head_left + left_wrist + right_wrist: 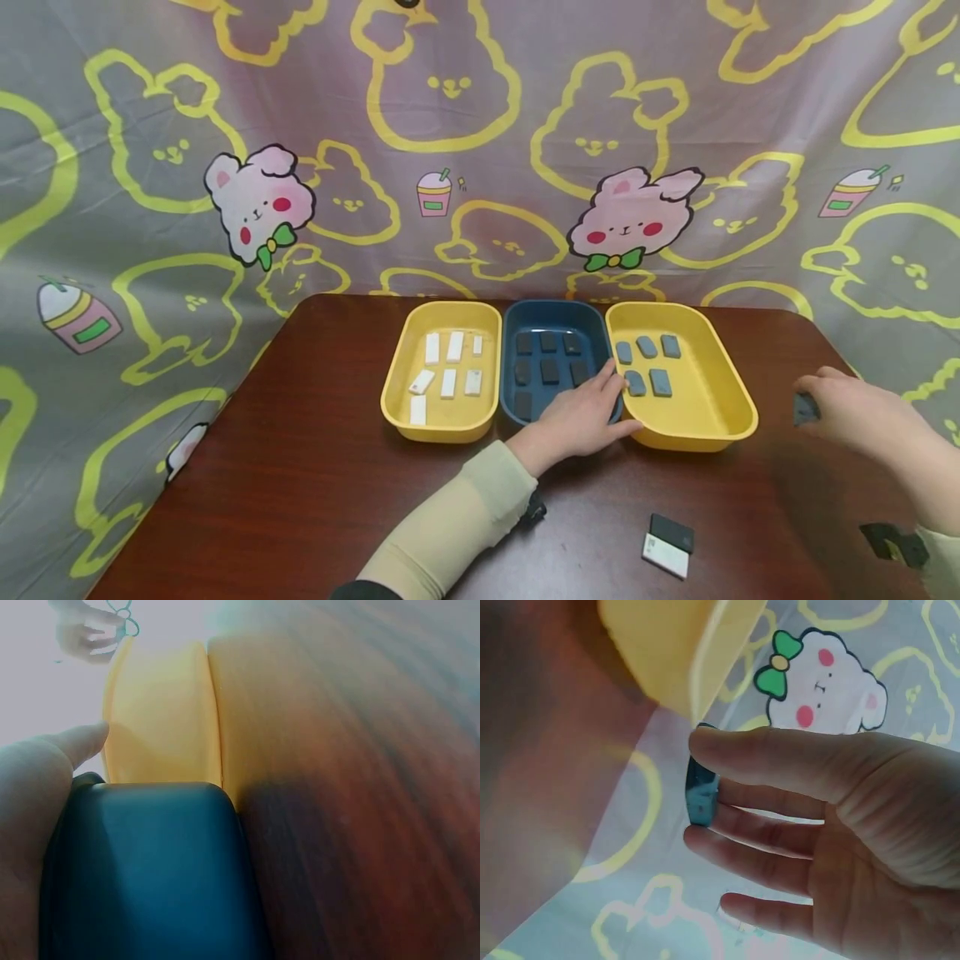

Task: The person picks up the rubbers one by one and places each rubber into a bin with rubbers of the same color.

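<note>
My right hand (855,408) is raised over the table, right of the right-hand yellow bin (731,367). It pinches a small grey-blue block (702,787) between thumb and fingertips, clear in the right wrist view. My left hand (581,414) rests at the rims where the dark blue bin (551,315) meets that yellow bin, its thumb (86,742) stretched out and its grasp empty. Several grey-blue blocks (660,382) lie in two rows inside the right-hand yellow bin. Dark blocks (550,372) fill several spots in the blue bin, partly hidden by my left hand.
At left stands another yellow bin (401,400) with several white blocks (448,383). Nearer me on the brown table (300,467), a black block (672,531) lies against a white block (665,557). A patterned cloth (510,183) hangs behind the table.
</note>
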Available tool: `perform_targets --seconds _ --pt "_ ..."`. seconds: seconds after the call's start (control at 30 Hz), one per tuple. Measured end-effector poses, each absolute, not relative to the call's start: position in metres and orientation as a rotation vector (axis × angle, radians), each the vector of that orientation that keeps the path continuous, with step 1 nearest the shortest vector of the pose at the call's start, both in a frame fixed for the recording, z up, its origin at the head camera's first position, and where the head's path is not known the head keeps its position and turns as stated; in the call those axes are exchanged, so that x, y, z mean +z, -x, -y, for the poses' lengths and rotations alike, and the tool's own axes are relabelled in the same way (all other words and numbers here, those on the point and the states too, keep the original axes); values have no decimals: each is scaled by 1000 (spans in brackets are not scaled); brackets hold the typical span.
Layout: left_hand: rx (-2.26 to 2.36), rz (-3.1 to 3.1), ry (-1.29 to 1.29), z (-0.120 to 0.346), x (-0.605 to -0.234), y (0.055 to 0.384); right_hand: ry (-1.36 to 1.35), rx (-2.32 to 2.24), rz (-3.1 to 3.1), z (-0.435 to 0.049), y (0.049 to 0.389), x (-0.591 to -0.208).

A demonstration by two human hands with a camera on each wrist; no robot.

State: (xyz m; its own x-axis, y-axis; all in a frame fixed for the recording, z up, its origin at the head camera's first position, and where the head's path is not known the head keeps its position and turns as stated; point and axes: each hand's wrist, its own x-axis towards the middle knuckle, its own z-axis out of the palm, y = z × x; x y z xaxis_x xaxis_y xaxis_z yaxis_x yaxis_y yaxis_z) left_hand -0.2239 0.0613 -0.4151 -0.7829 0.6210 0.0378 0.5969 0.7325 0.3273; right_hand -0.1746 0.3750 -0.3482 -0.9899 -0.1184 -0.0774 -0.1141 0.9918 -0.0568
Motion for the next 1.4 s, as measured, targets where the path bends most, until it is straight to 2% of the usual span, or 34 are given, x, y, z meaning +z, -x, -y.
perform_targets --seconds 0.27,0.6,0.8,1.4 --pt "482 -2862 -1002 -61 -415 224 411 -128 -3109 -341 209 -332" --pt "473 -2865 -995 -62 -418 224 525 -105 -3001 -313 246 -360" --pt "463 -2871 -998 -62 -417 224 611 -59 -2973 -308 253 -376" --pt "443 -2864 -1009 -61 -416 225 601 -97 -2886 -306 263 -391"
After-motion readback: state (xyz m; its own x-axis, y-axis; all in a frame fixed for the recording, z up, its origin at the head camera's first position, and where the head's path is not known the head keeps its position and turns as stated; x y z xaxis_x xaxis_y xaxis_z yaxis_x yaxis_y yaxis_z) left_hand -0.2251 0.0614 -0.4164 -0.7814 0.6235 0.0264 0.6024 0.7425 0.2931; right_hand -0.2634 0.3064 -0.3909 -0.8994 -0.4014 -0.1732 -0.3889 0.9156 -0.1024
